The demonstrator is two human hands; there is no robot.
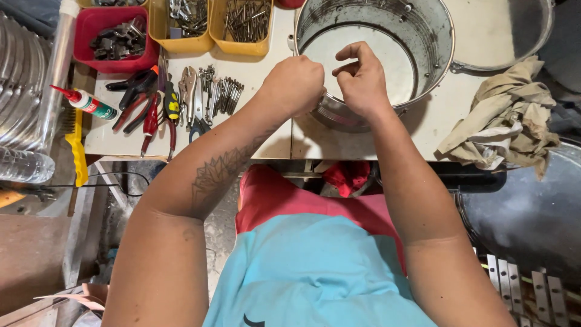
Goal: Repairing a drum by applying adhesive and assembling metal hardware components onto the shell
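- One view only, from a camera worn on the person's head, looking steeply down over the chest and both forearms.
- It faces the workbench (266, 145) ahead, whose far side runs off the top edge of the picture.
- It sits close: the left hand (295, 83) and right hand (362, 80) sit upper centre at the metal drum shell (433, 36).
- The floor shows below the bench edge.

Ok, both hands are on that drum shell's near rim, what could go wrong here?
The metal drum shell overhangs the table's front edge under the left hand and right hand; a push could tip it off. Its thin rim may nick fingers. Loose pliers at the left sit close to the edge too.
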